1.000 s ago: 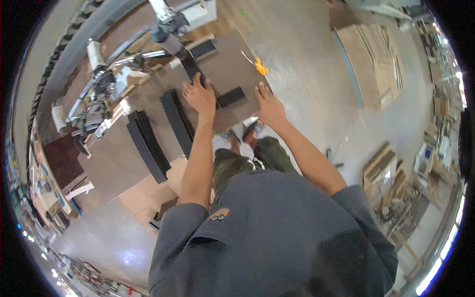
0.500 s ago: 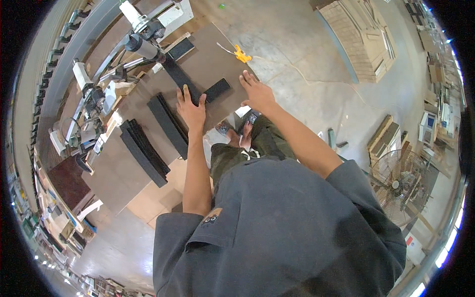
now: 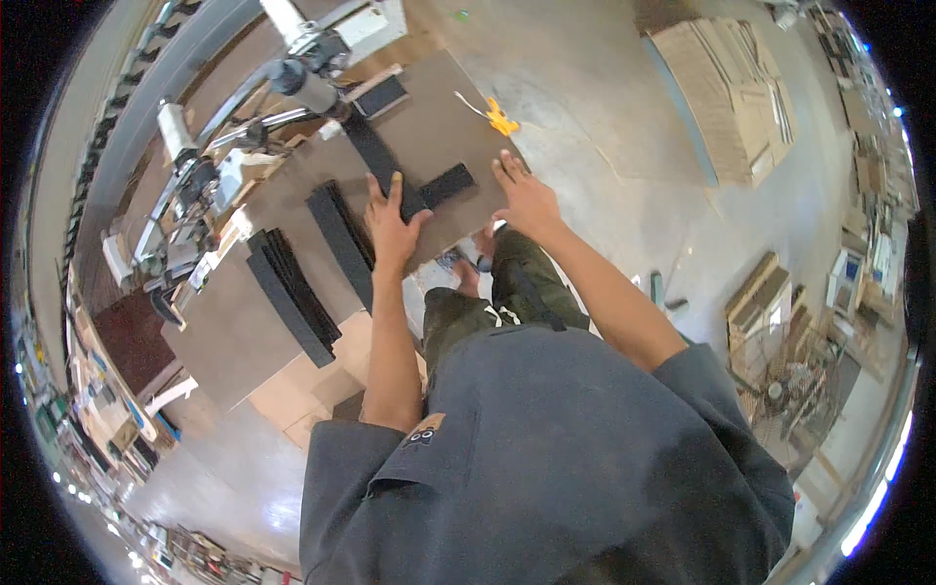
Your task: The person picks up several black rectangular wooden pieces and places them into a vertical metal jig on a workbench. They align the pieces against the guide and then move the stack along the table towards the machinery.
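**Both hands flat on the brown board**

Your left hand [image 3: 392, 226] lies on the brown board [image 3: 429, 127] with fingers spread, palm over a long black strip [image 3: 382, 164]. Your right hand [image 3: 526, 198] presses the board's near right corner, fingers apart, beside a short black strip [image 3: 447, 185]. The board sits on a bench [image 3: 229, 331] cluttered with more black strips [image 3: 292, 297]. To your right, bare concrete floor [image 3: 624, 127] lies open; stacked wooden panels [image 3: 731, 88] stand farther off.

Woodworking shop: stacked boards [image 3: 726, 83], machinery [image 3: 292, 73]

Strips [image 3: 336, 234] on board [image 3: 429, 127]
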A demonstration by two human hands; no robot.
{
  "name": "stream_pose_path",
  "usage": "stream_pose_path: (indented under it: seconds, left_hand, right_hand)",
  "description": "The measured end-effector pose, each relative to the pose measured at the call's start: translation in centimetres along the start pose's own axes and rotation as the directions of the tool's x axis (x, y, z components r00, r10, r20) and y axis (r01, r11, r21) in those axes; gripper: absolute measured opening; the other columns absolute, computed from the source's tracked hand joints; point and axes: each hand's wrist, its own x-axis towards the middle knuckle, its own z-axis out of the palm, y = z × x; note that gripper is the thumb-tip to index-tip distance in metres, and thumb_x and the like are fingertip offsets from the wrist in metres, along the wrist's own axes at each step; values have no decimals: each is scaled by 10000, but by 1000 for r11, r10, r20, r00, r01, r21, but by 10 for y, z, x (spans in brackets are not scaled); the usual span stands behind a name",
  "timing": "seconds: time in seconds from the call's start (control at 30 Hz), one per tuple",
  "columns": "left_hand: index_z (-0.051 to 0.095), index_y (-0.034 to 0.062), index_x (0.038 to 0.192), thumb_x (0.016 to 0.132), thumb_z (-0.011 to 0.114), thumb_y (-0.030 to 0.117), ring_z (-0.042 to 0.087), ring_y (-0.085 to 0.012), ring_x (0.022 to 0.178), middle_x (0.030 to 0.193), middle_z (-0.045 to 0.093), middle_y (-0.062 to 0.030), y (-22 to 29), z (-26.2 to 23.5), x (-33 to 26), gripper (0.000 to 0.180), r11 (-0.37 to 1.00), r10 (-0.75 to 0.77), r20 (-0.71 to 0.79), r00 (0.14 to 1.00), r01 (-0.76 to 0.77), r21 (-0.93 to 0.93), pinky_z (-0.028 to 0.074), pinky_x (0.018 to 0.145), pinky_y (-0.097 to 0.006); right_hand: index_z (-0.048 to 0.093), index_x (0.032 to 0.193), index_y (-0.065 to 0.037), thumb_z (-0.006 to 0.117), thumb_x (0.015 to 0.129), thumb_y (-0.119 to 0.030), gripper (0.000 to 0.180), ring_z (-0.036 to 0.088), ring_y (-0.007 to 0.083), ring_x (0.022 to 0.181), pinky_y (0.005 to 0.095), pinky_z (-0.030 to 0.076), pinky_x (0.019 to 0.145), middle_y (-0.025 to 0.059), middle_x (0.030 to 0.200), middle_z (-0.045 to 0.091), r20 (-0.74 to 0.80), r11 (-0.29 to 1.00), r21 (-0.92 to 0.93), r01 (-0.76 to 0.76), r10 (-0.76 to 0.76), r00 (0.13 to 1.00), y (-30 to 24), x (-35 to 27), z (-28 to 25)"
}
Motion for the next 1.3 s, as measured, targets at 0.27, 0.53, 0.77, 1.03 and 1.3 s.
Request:
stream_pose_path:
  seconds: [0.27, 0.53, 0.77, 1.03, 1.3]
  left_hand:
    - [352, 245, 1780, 919, 888, 498, 426, -589, 1467, 1852, 137, -272, 2, -7, 0, 1046, 999, -48, 65, 997, 49, -17, 385, 1216, -663]
    - [402, 208, 1751, 905, 888, 472, 494, -561, 1415, 1834, 165, -322, 1, 1, 0, 1011, 1000, -13, 23, 1000, 13, 14, 408, 1184, -635]
    - [363, 225, 1773, 945, 859, 526, 398, -597, 1511, 1830, 175, -319, -1, -1, 1, 1011, 1000, -23, 58, 998, 23, -2, 362, 1238, -665]
    - [408, 205, 1744, 897, 897, 487, 474, -560, 1447, 1831, 157, -328, 1, 1, -1, 1018, 999, 21, 4, 1000, -21, 48, 398, 1198, -643]
    - [396, 210, 1748, 896, 900, 489, 475, -563, 1448, 1804, 208, -337, -2, -3, 0, 1029, 999, 4, 37, 999, -5, 41, 407, 1182, -653]
  right_hand:
    - [324, 1769, -174, 938, 823, -423, 1155, 380, 269, 1672, 419, 514, 1244, 91, 1876, 246, -25, 1000, -11, 8, -8, 1000, -1, 3, 5]
    - [343, 1759, -161, 948, 804, -434, 1164, 427, 287, 1644, 427, 540, 1212, 88, 1861, 285, -61, 1000, -27, 14, -16, 998, 0, 1, 7]
    - [319, 1763, -122, 944, 834, -435, 1163, 375, 300, 1670, 467, 452, 1296, 108, 1875, 234, -15, 1000, 24, 8, -8, 1000, -3, 0, 3]
    - [376, 1744, -151, 955, 798, -431, 1144, 418, 299, 1650, 435, 557, 1191, 101, 1867, 269, -102, 999, -23, 29, -31, 994, 4, 1, 15]
    - [344, 1757, -145, 945, 820, -451, 1155, 360, 272, 1680, 459, 475, 1272, 99, 1876, 240, -36, 1000, 26, 17, -16, 999, 0, 1, 10]
